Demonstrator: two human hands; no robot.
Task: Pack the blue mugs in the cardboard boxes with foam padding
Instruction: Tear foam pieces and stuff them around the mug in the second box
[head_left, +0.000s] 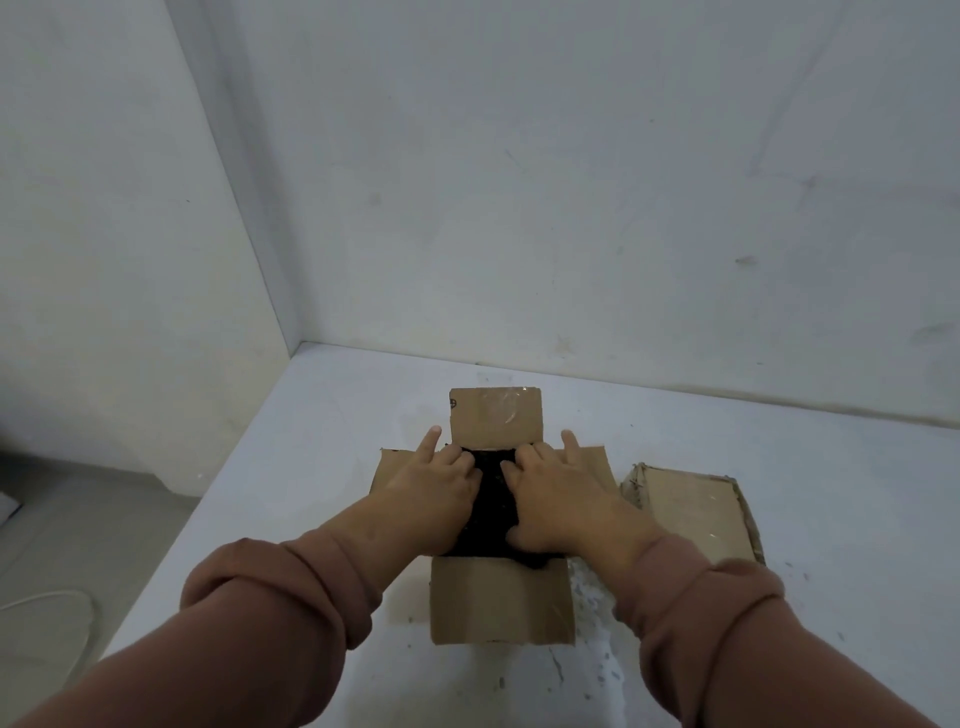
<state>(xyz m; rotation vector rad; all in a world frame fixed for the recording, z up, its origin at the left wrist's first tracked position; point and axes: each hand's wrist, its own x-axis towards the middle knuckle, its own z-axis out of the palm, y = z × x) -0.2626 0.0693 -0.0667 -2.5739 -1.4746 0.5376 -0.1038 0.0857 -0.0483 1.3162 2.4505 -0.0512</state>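
Observation:
An open cardboard box (501, 603) sits in the middle of the white table with its four flaps spread outward. Black foam padding (491, 499) fills its opening. My left hand (436, 493) and my right hand (558, 499) both press down on the foam from either side, fingers spread and pointing away from me. No blue mug shows; whatever lies under the foam is hidden.
A second cardboard box (696, 512), closed and taped, lies just right of the open one. The table (311, 441) stands in a corner between two white walls. A white cable (62, 603) lies on the floor at the left.

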